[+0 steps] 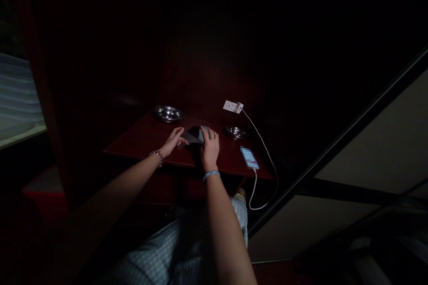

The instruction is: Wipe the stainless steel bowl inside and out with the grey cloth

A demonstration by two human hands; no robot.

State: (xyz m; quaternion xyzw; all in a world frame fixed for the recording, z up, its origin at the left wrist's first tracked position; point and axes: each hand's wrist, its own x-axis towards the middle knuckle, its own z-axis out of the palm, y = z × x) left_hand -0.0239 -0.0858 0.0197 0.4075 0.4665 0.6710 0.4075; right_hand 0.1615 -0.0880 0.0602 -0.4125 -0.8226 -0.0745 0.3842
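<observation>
Right hand (209,149) is laid flat, fingers together, over a dark grey cloth (194,136) on a red-brown table (140,142); left hand (174,140) is pressed on the cloth's edge at 9 o'clock. A phone (249,158) is seen at 3 o'clock, steel bowls (168,113) beyond.

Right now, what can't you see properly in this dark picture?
- Dark thing under both hands: head view, too dim and partly covered by the left hand and right hand to tell what it is.
- Phone: its screen is blurred out.
- Wall behind the table: lost in darkness.
- Cable: its lower loop fades into shadow below the table edge.
</observation>
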